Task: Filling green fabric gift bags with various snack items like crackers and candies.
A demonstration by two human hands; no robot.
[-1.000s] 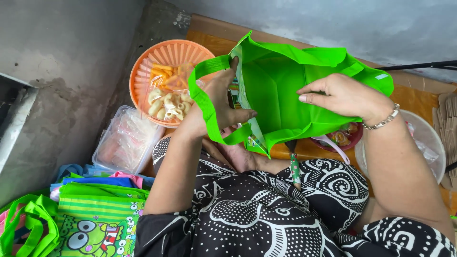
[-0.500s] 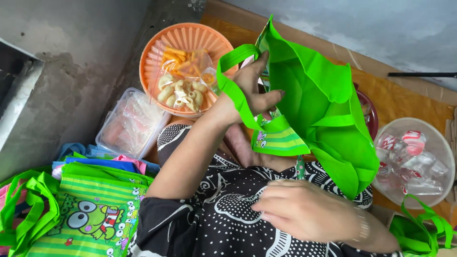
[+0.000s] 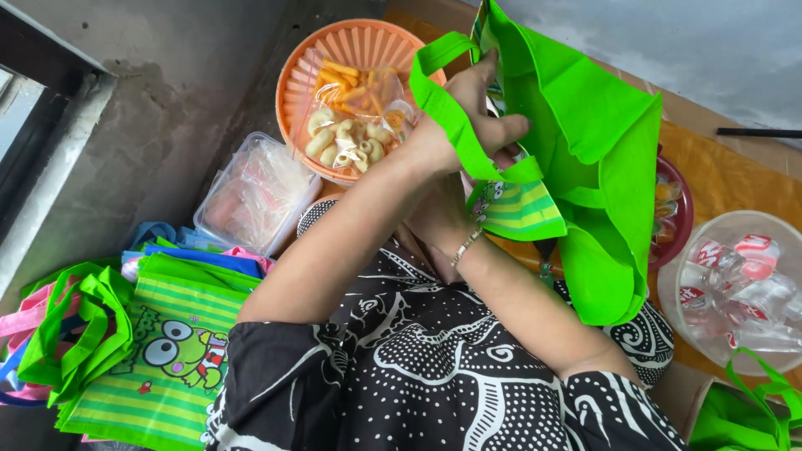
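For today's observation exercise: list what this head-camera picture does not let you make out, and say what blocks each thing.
Head view only:
- Inside of the green bag: hidden by its own fabric.
- Right hand: mostly behind the left forearm and the bag; what it grips cannot be told.
- Left hand: fingertips hidden in the bag's handle.
- Red dish: largely covered by the bag.
- Second green bag: cut off by the bottom right corner.

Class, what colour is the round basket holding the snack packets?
Orange, a ribbed plastic basket; the head view shows it clearly.
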